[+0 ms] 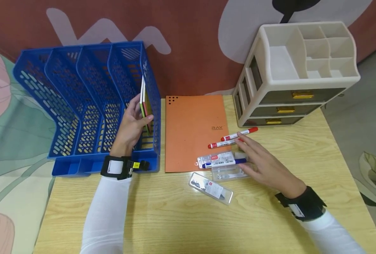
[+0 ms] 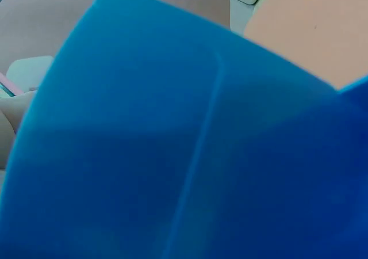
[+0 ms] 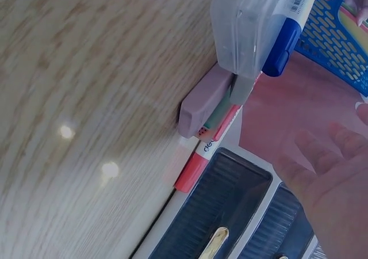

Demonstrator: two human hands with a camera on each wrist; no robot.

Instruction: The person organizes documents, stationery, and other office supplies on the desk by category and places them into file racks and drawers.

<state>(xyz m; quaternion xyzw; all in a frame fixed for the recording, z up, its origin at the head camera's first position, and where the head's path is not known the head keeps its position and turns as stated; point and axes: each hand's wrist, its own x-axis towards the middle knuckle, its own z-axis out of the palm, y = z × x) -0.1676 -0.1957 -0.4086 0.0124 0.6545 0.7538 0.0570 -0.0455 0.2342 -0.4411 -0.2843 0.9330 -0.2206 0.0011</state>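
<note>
Left hand [image 1: 129, 127]: grip was closed around thin notebooks [image 1: 142, 100], thumb on their near edges, inside the rightmost compartment of the blue file rack [image 1: 94, 76]. Right hand [image 1: 264, 165]: fingers extended, grip held nothing; it was beside two red markers [image 1: 230, 137] and a blue marker [image 1: 224, 163] lying over a clear plastic case [image 1: 223, 156] on the desk [image 1: 175, 218]

The rack [image 1: 94, 86] is blue, the notebooks [image 1: 143, 96] green and pink.
</note>
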